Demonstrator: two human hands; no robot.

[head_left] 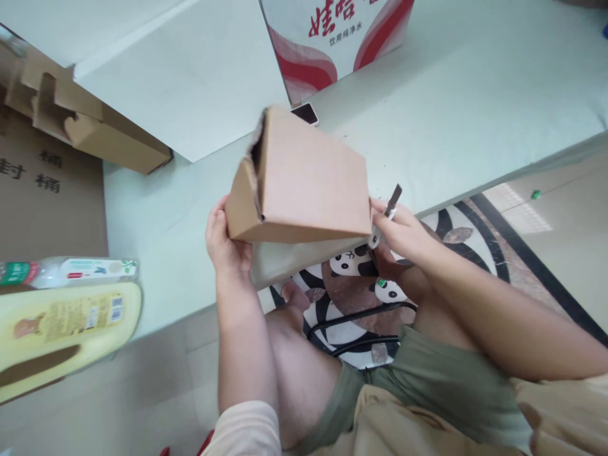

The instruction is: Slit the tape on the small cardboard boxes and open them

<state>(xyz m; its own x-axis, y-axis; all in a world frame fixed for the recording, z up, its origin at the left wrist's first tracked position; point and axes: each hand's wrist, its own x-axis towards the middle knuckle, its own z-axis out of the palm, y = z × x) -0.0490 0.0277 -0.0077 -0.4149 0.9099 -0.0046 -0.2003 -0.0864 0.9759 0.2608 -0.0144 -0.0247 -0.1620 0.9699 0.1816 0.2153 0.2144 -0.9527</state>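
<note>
A brown cardboard box [313, 177] is held up between my two hands over the table's front edge. Its left end shows a dark gap along a rough, folded flap. My left hand [228, 244] wraps round the lower left corner of the box. At the right end, my right hand [396, 228] presses on the box and also grips a utility knife [392, 202], whose blade points up and away. Some fingers of both hands are hidden behind the box.
Behind the box lie a phone-like dark device [305, 114], a white panel [190, 76] and a red-and-white carton [342, 38]. At left are folded cardboard [118, 139], a plastic bottle [95, 271] and a yellow container [95, 316]. The table edge [522, 166] runs across.
</note>
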